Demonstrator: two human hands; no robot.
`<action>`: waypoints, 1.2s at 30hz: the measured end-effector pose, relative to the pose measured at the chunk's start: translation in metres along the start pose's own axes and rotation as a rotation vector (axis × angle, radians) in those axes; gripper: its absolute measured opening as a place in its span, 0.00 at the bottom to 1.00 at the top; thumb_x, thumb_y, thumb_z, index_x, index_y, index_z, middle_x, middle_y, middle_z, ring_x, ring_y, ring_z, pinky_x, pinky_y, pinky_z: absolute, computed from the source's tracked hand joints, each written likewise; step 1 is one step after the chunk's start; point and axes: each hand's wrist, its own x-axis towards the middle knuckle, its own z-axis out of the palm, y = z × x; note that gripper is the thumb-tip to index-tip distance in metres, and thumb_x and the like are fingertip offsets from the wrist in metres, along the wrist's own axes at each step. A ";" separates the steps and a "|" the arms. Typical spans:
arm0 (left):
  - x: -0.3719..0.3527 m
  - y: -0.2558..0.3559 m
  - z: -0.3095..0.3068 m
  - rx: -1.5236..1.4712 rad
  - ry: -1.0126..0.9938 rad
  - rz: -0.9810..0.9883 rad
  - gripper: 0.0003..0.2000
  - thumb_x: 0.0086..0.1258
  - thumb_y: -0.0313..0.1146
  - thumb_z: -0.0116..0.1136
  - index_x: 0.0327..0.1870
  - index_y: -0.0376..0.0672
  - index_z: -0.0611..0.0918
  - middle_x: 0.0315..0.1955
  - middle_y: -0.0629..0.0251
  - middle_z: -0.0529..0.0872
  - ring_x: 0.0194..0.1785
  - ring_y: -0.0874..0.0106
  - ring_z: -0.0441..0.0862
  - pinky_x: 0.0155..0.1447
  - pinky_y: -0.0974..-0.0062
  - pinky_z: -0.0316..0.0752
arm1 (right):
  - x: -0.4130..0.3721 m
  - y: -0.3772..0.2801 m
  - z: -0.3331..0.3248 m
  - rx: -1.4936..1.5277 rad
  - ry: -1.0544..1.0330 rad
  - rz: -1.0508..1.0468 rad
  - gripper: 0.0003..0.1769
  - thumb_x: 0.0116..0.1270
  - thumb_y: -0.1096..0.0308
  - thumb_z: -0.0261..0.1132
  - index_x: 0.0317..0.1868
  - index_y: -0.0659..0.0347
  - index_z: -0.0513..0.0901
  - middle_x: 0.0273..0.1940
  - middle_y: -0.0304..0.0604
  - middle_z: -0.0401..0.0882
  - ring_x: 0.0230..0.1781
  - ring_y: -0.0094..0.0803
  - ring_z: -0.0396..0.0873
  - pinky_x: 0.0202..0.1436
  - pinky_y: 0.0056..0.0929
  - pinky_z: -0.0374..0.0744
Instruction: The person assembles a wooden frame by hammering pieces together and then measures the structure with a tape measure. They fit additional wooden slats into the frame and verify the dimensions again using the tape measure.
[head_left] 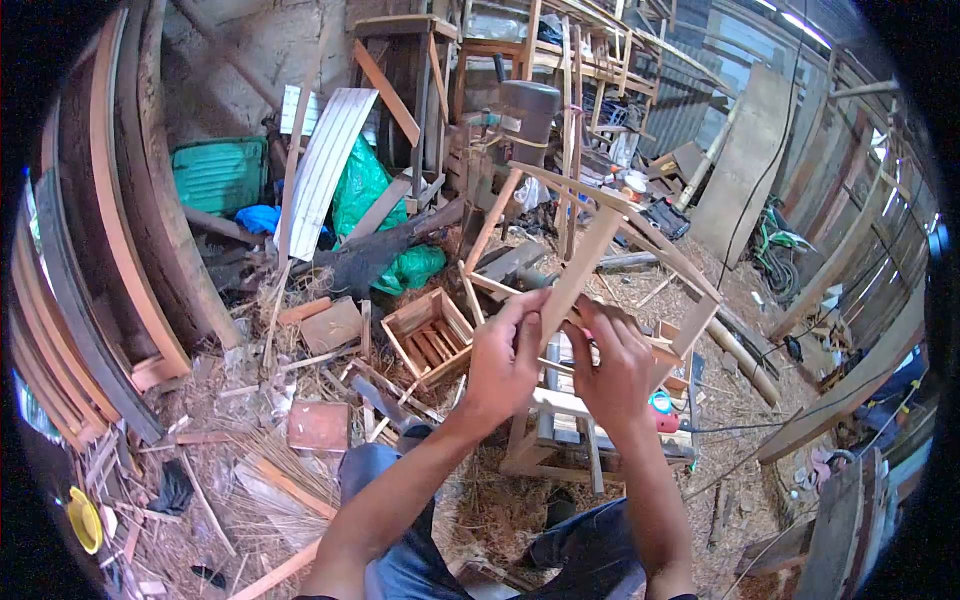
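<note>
A light wooden frame point(585, 262) of joined slats is held up in front of me, tilted, over a low wooden bench point(530, 458). My left hand point(508, 358) is closed round the lower end of its near slat. Close beside it on the right, my right hand point(610, 362) has its fingers bent at the frame's lower part; what its fingertips pinch is too small to make out. On the bench, right of my right hand, lies a red and turquoise tool point(663, 412) with a dark cord.
An open wooden crate point(428, 335) and a reddish block point(318, 426) lie on the shaving-covered floor at the left. Long planks point(140, 200) lean at the far left. A small green motorbike point(778, 250) stands at the right. A yellow bowl point(85, 520) lies lower left.
</note>
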 end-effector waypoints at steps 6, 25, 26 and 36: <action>-0.006 0.019 0.014 -0.140 -0.053 -0.185 0.08 0.74 0.30 0.47 0.45 0.35 0.76 0.36 0.59 0.82 0.41 0.73 0.81 0.45 0.73 0.74 | -0.019 0.015 -0.006 0.041 0.062 0.025 0.09 0.57 0.82 0.63 0.39 0.66 0.80 0.35 0.51 0.82 0.35 0.45 0.82 0.38 0.38 0.78; -0.027 0.030 0.029 0.344 -0.130 0.043 0.10 0.76 0.33 0.45 0.35 0.37 0.75 0.19 0.47 0.77 0.26 0.48 0.79 0.28 0.55 0.70 | -0.039 0.023 -0.009 0.153 0.128 0.133 0.16 0.55 0.85 0.60 0.44 0.64 0.80 0.33 0.50 0.81 0.31 0.48 0.81 0.35 0.38 0.78; -0.027 0.028 0.030 0.355 -0.120 0.071 0.09 0.75 0.33 0.45 0.34 0.38 0.73 0.18 0.48 0.77 0.24 0.49 0.79 0.27 0.54 0.70 | -0.043 0.025 -0.007 0.145 0.157 0.122 0.13 0.54 0.85 0.60 0.41 0.64 0.80 0.32 0.51 0.81 0.30 0.48 0.81 0.35 0.38 0.77; -0.026 0.031 0.031 0.316 -0.167 -0.003 0.11 0.76 0.32 0.43 0.36 0.35 0.75 0.21 0.43 0.77 0.28 0.45 0.79 0.31 0.53 0.70 | -0.044 0.023 -0.007 0.171 0.193 0.179 0.09 0.50 0.85 0.60 0.32 0.66 0.77 0.29 0.52 0.80 0.30 0.49 0.81 0.35 0.38 0.78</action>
